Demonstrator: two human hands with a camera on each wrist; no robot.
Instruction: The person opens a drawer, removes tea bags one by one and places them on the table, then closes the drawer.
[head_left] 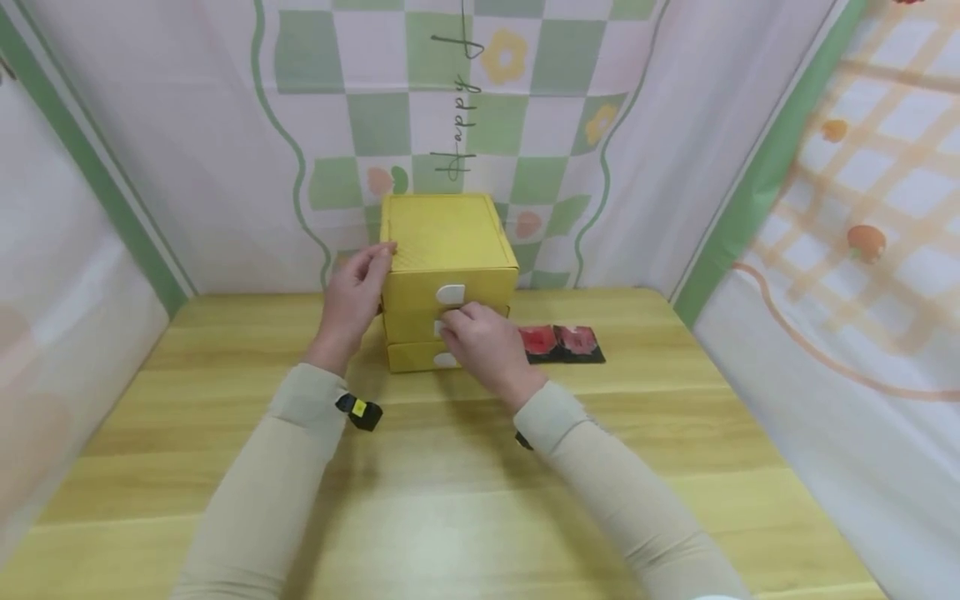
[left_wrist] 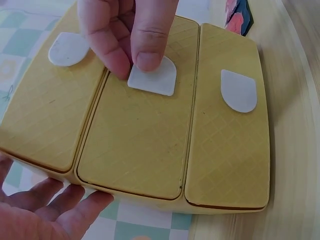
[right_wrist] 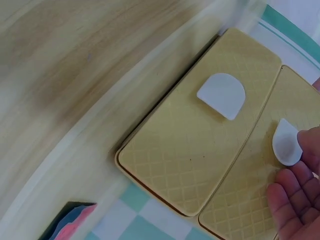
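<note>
A small yellow box of three stacked drawers [head_left: 442, 229] stands on the table, each drawer front with a rounded white pull tab. My right hand [head_left: 487, 346] pinches the middle tab [left_wrist: 155, 80] between thumb and fingers. Along the left side of the box, near its top front edge, my left hand [head_left: 352, 296] presses with its fingers fairly straight. The upper tab [head_left: 451, 294] and the lower tab [right_wrist: 222, 95] are untouched. In the left wrist view all three drawer fronts look about flush, with thin seams between them.
Two flat red-and-black packets [head_left: 558, 343] lie on the wooden table [head_left: 420, 517] just right of the box. A green-and-white checked curtain [head_left: 480, 117] hangs close behind it, and more patterned cloth [head_left: 847, 275] hangs at the sides.
</note>
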